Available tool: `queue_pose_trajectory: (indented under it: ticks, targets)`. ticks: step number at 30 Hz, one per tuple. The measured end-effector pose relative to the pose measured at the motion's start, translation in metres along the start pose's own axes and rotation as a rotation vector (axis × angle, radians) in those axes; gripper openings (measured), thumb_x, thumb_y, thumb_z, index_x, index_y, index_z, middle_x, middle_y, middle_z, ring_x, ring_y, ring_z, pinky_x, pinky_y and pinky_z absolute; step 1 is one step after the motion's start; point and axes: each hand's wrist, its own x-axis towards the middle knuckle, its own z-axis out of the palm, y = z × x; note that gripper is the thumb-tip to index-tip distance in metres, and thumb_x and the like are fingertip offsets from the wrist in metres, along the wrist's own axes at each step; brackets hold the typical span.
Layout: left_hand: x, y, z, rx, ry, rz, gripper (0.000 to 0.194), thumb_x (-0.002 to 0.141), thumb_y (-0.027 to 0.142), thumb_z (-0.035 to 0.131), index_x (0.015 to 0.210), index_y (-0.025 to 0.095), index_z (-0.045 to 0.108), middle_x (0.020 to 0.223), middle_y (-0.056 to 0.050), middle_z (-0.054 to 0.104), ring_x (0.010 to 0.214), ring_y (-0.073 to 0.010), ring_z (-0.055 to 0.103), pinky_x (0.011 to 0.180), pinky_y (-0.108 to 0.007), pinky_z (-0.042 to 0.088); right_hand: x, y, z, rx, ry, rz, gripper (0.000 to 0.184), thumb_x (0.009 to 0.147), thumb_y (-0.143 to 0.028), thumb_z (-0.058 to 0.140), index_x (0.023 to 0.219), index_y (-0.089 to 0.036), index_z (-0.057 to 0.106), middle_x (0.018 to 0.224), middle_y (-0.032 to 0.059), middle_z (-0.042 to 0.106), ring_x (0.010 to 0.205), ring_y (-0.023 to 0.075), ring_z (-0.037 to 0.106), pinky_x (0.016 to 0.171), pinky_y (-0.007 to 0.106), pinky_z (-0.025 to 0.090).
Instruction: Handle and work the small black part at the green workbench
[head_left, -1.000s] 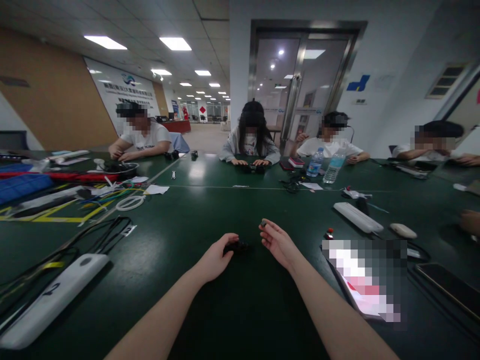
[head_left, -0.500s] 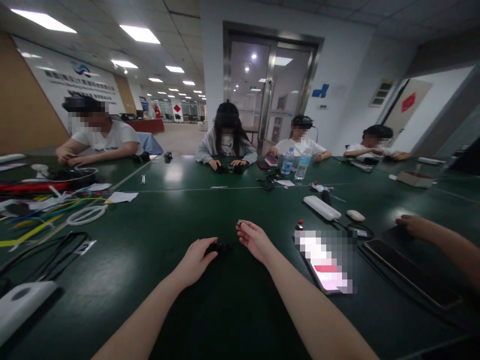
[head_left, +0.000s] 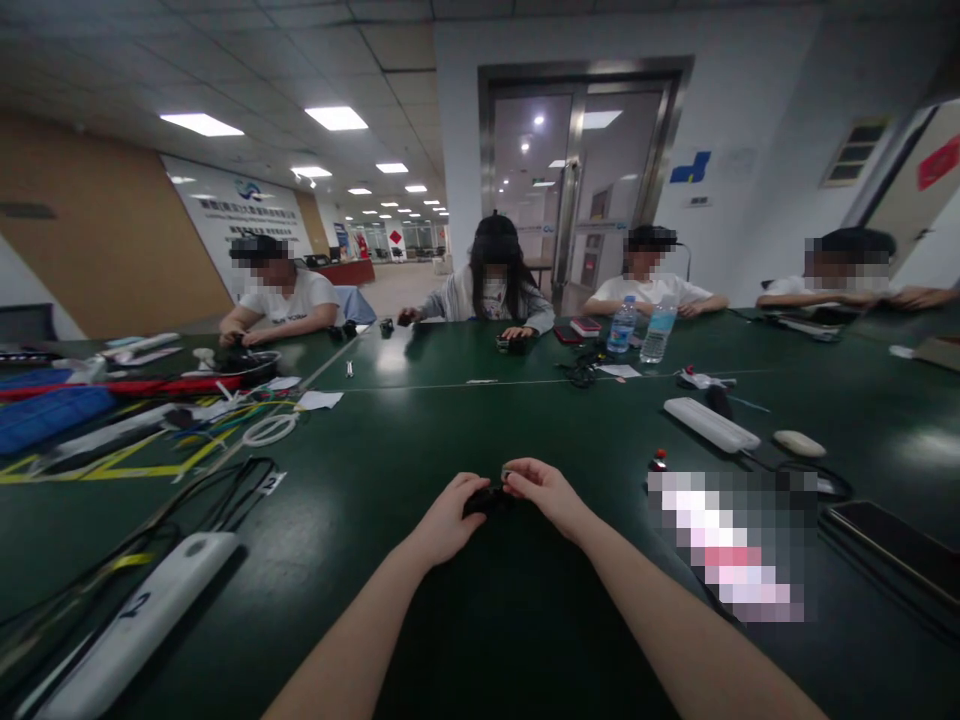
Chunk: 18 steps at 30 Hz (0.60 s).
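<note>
On the dark green table (head_left: 420, 420), my left hand (head_left: 453, 518) curls its fingers and thumb around a small black object (head_left: 487, 499). Its exact kind is unclear, and the hand covers part of it. My right hand (head_left: 546, 492) is beside it, thumb and fingertips pinched on a tiny metallic piece (head_left: 506, 475). That piece is just above the black object's right end; whether the two touch I cannot tell.
A lit phone (head_left: 739, 570), a dark phone (head_left: 892, 550), a white power strip (head_left: 711, 425) and a mouse (head_left: 799, 443) lie to the right. Another power strip (head_left: 150, 620) and cables are left. Water bottles (head_left: 658, 332) stand farther back. Several people sit opposite.
My right hand has come in beside the left, bringing the metallic piece to the black object. The view has turned left, and the neighbour's hand at the right has left it.
</note>
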Motion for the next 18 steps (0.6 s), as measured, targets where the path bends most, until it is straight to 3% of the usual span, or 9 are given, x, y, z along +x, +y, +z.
queue_pose_trajectory:
  ticks: [6, 18]
  targets:
    - [-0.0026, 0.0010, -0.0010, -0.009, 0.006, -0.007, 0.044, 0.072, 0.018, 0.055, 0.115, 0.023, 0.049, 0.115, -0.005, 0.052, 0.107, -0.0192, 0.047, 0.096, -0.037, 0.036, 0.0003, 0.0002, 0.0027, -0.176, -0.049, -0.023, 0.026, 0.066, -0.034, 0.066, 0.088, -0.019, 0.061, 0.080, 0.0004, 0.063, 0.076, 0.0146, 0.058, 0.079, 0.033, 0.042]
    - [-0.0023, -0.0040, 0.0015, -0.005, 0.033, 0.002, 0.042, 0.072, 0.017, 0.055, 0.113, 0.024, 0.049, 0.114, -0.005, 0.052, 0.106, -0.0184, 0.047, 0.095, -0.036, 0.035, 0.0033, 0.0038, 0.0004, -0.317, -0.076, -0.034, 0.023, 0.075, -0.034, 0.056, 0.093, -0.019, 0.056, 0.085, 0.0026, 0.062, 0.080, 0.0163, 0.059, 0.079, 0.035, 0.045]
